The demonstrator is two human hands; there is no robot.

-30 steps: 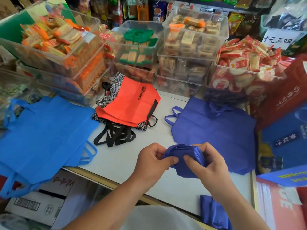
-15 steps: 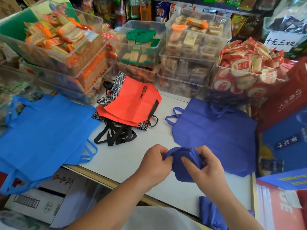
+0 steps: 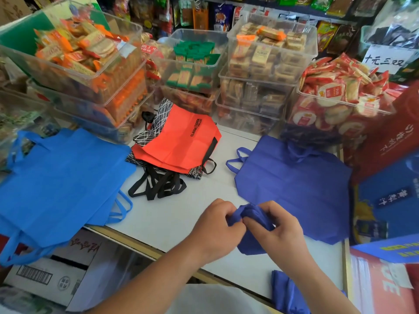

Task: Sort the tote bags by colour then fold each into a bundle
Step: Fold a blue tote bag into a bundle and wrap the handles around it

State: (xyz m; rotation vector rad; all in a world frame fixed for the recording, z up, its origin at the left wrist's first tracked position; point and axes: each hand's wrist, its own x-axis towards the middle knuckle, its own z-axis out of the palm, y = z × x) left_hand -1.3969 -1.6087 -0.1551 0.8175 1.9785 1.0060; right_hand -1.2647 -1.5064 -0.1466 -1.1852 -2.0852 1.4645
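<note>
Although one finished indigo bundle (image 3: 288,293) already lay nearest, at the edge of the white bench (image 3: 172,216), a second indigo tote bag (image 3: 250,247) was being gathered just beyond it. This bag was clamped between the left hand (image 3: 215,227) and the right hand (image 3: 278,230), with fingers curled into its crumpled top. The fold was judged nearly closed. A tight tuck of the loose flap was called for next, as the thin non-woven cloth would likely spring open. Behind the held bag a flat indigo tote (image 3: 294,189) was spread. Farther to the held bag's left, orange totes (image 3: 181,141) with black straps and matte bright-blue totes (image 3: 61,177) were piled.
</note>
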